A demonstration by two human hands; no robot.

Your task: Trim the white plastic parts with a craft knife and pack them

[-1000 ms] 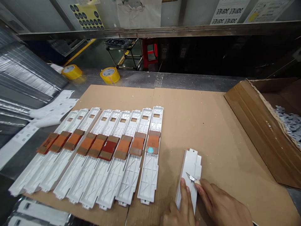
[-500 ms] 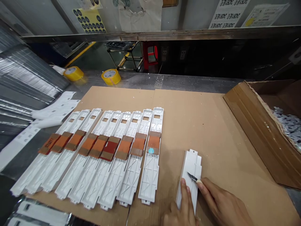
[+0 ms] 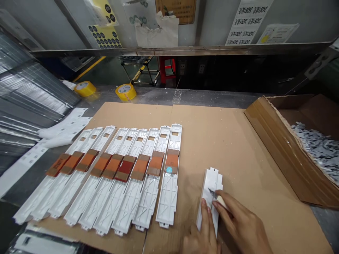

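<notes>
A white plastic piece (image 3: 212, 181) lies on the cardboard at the lower right. My left hand (image 3: 202, 229) presses on its near part with fingers stretched along it. My right hand (image 3: 238, 220) grips the light handle of a small knife (image 3: 212, 193), whose dark blade points up and left over the white surface. To the left, several long white ribbed strips (image 3: 166, 201) lie side by side, each with an orange or red and brown block (image 3: 156, 163) across its middle.
An open cardboard box (image 3: 280, 151) of small grey parts stands at the right. Two yellow tape rolls (image 3: 125, 92) sit at the back left. White label sheets (image 3: 60, 132) lie at the left. A metal shelf edge (image 3: 159, 51) crosses the top.
The view has shifted slightly, showing more of the box and shelf. My right fingers are closer to the blade and the handle now shows behind them. My left hand stays on the white piece.
</notes>
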